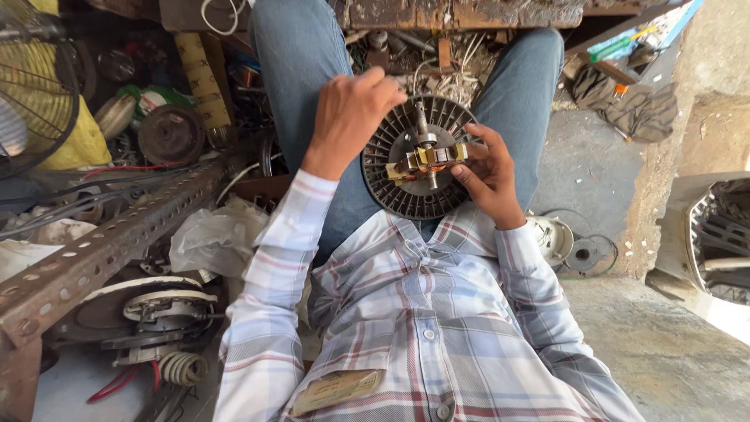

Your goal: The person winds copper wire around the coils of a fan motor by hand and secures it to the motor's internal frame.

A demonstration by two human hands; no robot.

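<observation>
I'm holding the round finned rotor disc (414, 168) flat over my lap, between my jeans-clad knees. My right hand (488, 176) is cupping its right edge, grip clamped on the rim, with the thumb reaching in toward the brass-coloured bracket (428, 158) at the hub. My left hand (351, 109) is curling over the upper left rim, fingers together and bent past the edge; I'm reading that as clamped on the disc too, though the fingertips are hidden. The steel shaft (423, 125) is sticking up through the centre.

My take on doing this well:
- keeping the disc level, both hands bracing opposite rims so it isn't rocking on the shaft
- pressing on the bracket only, not the thin fins, which look easy to chip
- keeping the thumb pad clear of the bracket's sharp corners
- turning the disc with the left, steadying with the right

Around me: a perforated rusty angle bar (101, 246) on my left, a coil-wound motor part (160, 316) below it, a crumpled plastic bag (215, 238), and a small white motor housing (553, 237) on the concrete floor (664, 352) at my right.
</observation>
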